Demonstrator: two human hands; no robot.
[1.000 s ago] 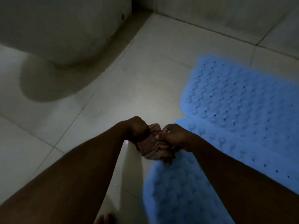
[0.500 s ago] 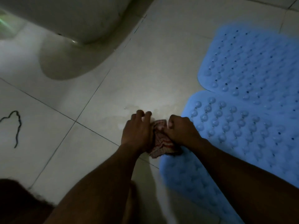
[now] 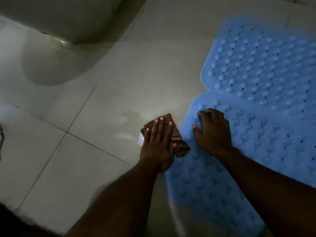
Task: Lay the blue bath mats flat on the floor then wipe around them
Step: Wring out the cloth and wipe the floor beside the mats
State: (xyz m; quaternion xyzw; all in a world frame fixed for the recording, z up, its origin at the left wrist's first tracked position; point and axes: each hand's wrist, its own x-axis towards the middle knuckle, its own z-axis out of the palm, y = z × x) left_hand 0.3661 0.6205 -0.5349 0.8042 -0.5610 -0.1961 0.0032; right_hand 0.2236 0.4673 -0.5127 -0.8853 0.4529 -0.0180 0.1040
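Note:
Two blue studded bath mats lie flat on the pale tiled floor at the right, the far mat (image 3: 266, 65) overlapping the near mat (image 3: 213, 189). A folded red-and-white striped cloth (image 3: 176, 139) lies on the tile just left of the near mat's edge. My left hand (image 3: 158, 142) presses flat on that cloth, fingers extended. My right hand (image 3: 212, 132) rests palm down on the near mat, fingers spread and slightly bent, holding nothing.
A white toilet base (image 3: 71, 19) stands at the upper left, casting a round shadow on the floor. Wet smears (image 3: 130, 117) show on the tile ahead of the cloth. A dark cord (image 3: 1, 134) lies at the far left edge.
Both hands were gripping the cloth together above the floor. Now the cloth is down on the tile under my flat left hand, and my right hand has let go and moved onto the mat.

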